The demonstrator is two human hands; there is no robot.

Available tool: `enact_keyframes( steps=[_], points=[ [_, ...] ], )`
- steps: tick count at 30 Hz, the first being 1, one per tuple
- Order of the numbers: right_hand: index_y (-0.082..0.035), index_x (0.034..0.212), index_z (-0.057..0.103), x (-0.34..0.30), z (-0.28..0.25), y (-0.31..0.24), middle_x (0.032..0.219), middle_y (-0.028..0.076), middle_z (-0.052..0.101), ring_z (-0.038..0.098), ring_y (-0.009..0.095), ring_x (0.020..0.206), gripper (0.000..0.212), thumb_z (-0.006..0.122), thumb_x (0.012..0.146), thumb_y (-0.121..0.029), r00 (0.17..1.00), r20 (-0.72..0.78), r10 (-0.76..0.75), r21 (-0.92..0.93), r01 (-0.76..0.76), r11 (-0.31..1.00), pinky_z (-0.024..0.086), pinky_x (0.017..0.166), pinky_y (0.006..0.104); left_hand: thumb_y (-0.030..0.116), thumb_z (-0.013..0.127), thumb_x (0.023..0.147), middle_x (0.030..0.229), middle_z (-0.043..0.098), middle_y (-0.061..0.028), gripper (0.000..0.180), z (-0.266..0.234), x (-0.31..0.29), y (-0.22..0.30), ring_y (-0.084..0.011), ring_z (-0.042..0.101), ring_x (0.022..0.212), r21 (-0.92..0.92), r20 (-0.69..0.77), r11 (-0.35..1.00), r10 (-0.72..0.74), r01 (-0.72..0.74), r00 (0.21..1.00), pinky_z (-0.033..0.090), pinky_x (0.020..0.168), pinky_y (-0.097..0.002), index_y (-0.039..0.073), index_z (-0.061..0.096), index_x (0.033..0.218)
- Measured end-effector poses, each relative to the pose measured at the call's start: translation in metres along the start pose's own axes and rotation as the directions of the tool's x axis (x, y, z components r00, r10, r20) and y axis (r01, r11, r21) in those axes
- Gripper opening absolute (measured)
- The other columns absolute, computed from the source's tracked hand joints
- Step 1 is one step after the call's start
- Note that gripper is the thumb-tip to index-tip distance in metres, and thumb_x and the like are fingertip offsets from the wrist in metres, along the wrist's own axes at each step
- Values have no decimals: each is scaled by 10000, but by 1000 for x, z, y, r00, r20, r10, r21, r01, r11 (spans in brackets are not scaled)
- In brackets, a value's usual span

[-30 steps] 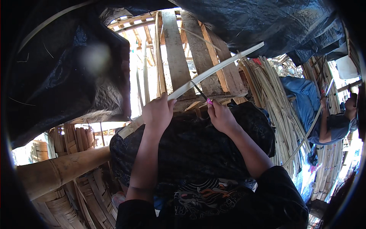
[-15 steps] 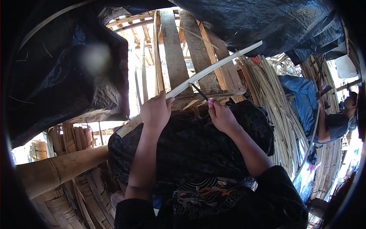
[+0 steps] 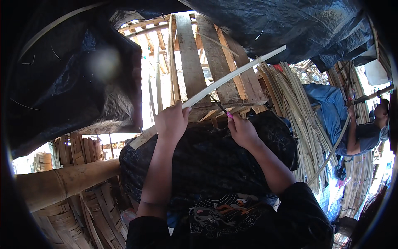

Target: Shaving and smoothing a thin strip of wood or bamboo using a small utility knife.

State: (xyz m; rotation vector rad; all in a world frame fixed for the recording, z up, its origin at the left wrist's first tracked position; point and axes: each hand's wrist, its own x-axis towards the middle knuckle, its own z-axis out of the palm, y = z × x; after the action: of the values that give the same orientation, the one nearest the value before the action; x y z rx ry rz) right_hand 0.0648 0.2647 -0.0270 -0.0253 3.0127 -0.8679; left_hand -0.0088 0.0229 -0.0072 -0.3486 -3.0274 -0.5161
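A long pale bamboo strip [image 3: 234, 75] slants from beside my lap up to the far right. My left hand [image 3: 171, 123] is closed around its lower part, and the strip's near end sticks out behind my wrist. In my closed right hand [image 3: 244, 132] is a thin knife [image 3: 218, 103] with a dark blade and a pinkish handle. The blade points up and left, its tip just below the strip's lower edge; whether they touch is hard to tell. Dark cloth [image 3: 199, 153] covers my lap beneath both hands.
Wooden slats [image 3: 215, 54] stand ahead of me. Black plastic sheeting [image 3: 74, 83] hangs left and overhead. A thick bamboo pole [image 3: 70, 180] lies at the left. Split bamboo strips [image 3: 300, 112] are piled at the right, near a seated person [image 3: 367, 137] handling a long strip.
The knife's tip has come slightly down and away from the strip's edge. My left hand has shifted a little right. At the right, the other person's hand and strip have moved.
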Motion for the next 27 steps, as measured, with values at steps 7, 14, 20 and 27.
enact_keyframes(
  steps=[7, 14, 20, 27],
  points=[
    [-9, 934, 482, 10, 4, 3, 654, 232, 589, 611, 435, 628, 162, 531, 968, -159, 986, -135, -101, 30, 106, 994, 462, 547, 529, 373, 624, 922, 669, 655, -113, 288, -4, 2, -1, -332, 673, 678, -39, 49, 999, -9, 11, 999, 517, 624, -449, 86, 610, 909],
    [-10, 923, 473, 19, 7, 0, 657, 231, 591, 611, 438, 633, 175, 524, 977, -169, 993, -83, -85, 28, 88, 996, 462, 551, 533, 373, 625, 924, 664, 654, -110, 299, -5, 3, -3, -328, 677, 690, -49, 97, 998, -35, 40, 995, 518, 641, -446, 78, 599, 878],
    [-8, 931, 479, 19, 5, -3, 664, 237, 594, 610, 443, 639, 173, 520, 977, -169, 997, -43, -57, 40, 59, 997, 460, 552, 535, 371, 628, 923, 648, 643, -106, 305, -4, 3, -5, -324, 673, 680, -71, 81, 997, -20, 26, 996, 512, 626, -444, 75, 594, 854],
    [13, 936, 505, 21, 4, -8, 687, 257, 596, 614, 455, 699, 190, 505, 981, -171, 999, -16, -29, 140, 31, 990, 466, 603, 534, 376, 644, 909, 635, 635, -99, 296, -2, 2, -6, -323, 667, 657, -69, 42, 998, -6, 9, 999, 508, 605, -443, 87, 601, 863]
  ],
)
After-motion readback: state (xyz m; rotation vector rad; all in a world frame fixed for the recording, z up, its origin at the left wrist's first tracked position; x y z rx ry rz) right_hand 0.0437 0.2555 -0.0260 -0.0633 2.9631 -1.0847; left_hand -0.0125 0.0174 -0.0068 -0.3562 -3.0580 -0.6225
